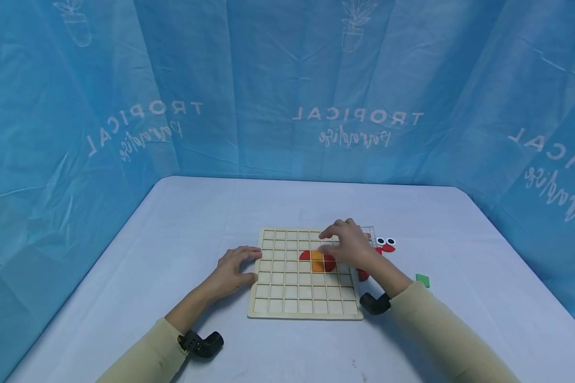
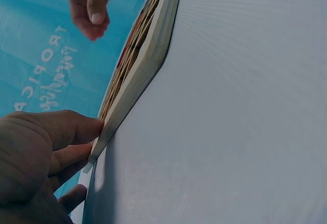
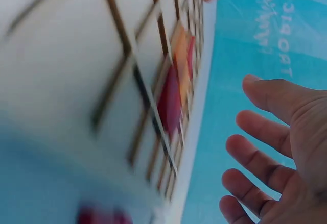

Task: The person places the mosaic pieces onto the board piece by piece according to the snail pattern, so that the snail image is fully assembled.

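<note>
A square wooden grid board (image 1: 289, 306) lies on the table. Along its left edge rest the fingertips and thumb of my left hand (image 1: 230, 271); the left wrist view shows that hand (image 2: 46, 147) touching the board's side (image 2: 138, 81). Above the board's right part hovers my right hand (image 1: 350, 244), its fingers spread and loosely bent. Nothing shows between the fingers of that hand (image 3: 276, 142) in the right wrist view. Set in the grid are orange pieces (image 1: 318, 265), a red piece (image 1: 305, 256) to their left and a dark red piece (image 1: 330, 264) to their right.
Right of the board lie a red piece with two googly eyes (image 1: 388, 247), a green piece (image 1: 422, 280) and another red piece (image 1: 362, 275). A card with a printed grid (image 1: 370, 231) is partly hidden behind my right hand. Blue curtains (image 1: 287, 149) surround the white table (image 1: 196, 207).
</note>
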The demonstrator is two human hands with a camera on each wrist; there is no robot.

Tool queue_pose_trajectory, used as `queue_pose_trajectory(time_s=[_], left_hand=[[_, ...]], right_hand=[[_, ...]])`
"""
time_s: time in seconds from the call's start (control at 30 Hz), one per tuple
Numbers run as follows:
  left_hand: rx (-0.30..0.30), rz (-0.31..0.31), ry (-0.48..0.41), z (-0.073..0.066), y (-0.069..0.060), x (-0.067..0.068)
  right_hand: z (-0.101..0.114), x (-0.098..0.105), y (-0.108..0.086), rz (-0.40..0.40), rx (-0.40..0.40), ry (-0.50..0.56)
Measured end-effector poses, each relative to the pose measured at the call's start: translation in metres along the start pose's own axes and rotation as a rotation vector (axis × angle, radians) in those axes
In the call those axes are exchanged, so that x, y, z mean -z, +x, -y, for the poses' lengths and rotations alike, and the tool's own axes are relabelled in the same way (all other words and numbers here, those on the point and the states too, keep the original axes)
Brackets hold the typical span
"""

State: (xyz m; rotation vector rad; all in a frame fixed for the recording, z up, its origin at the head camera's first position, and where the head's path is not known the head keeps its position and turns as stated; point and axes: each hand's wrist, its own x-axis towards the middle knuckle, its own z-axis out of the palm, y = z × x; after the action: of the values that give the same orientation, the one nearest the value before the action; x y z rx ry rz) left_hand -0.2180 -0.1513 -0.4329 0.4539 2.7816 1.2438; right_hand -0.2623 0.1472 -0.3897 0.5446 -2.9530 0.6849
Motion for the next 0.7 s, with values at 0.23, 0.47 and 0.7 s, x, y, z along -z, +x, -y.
queue_pose_trajectory(time_s=[0.23, 0.47, 0.7], left_hand=[[-0.007, 0.005, -0.009, 0.0, 0.0, 0.0], [-0.007, 0.01, -0.017, -0.001, 0.0, 0.0], [-0.001, 0.005, -0.008, 0.001, 0.0, -0.001]], right_hand=[[-0.033, 0.024, -0.024, -0.038, -0.118, -0.006], [-0.065, 0.034, -0.061, -0.035, -0.158, -0.037], [-0.08, 0.034, -0.081, -0.018, -0.19, -0.016]])
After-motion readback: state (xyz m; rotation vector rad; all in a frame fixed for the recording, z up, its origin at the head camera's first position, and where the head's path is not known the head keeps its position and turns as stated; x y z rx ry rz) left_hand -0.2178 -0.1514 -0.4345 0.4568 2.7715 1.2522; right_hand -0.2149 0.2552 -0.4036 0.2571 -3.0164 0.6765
